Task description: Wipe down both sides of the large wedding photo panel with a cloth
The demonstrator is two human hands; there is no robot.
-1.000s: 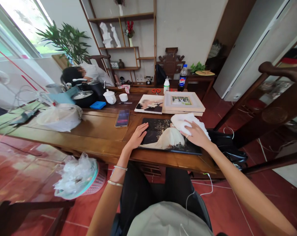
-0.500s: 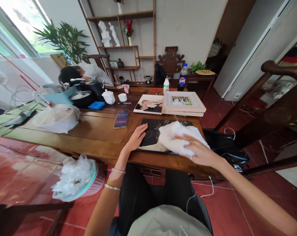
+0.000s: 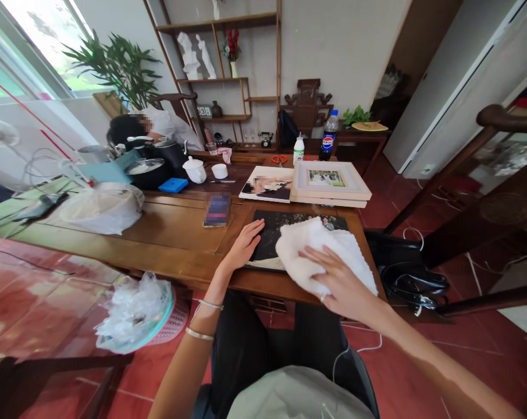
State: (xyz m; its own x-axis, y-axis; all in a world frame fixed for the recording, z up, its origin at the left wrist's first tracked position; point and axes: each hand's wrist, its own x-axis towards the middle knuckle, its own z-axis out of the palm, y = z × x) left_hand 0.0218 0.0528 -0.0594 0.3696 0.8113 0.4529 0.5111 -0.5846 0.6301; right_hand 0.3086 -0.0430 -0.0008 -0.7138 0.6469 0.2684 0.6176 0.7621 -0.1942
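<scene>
A dark picture panel (image 3: 270, 235) with a pale lower edge and small light specks lies flat on the wooden table (image 3: 180, 233) in front of me. My left hand (image 3: 245, 243) rests on the panel's left edge, fingers stretched out and holding nothing. My right hand (image 3: 335, 279) grips a fluffy white towel (image 3: 296, 235), its fingers pressed into the cloth. The towel is bunched over the right part of the panel, hiding much of it, and hangs towards the table's right front corner.
Behind the panel lie a photo print (image 3: 266, 185) and framed photos (image 3: 333, 174). Farther back stand a cola bottle (image 3: 328, 137) and a white bottle (image 3: 298, 150). A phone (image 3: 217, 210) lies to the left. Below is a bag-filled basket (image 3: 163, 326). Someone in white (image 3: 176, 128) leans at the far left.
My right hand has slid the towel nearer to me and a little left, uncovering more of the panel's upper right. The left hand keeps its place on the panel.
</scene>
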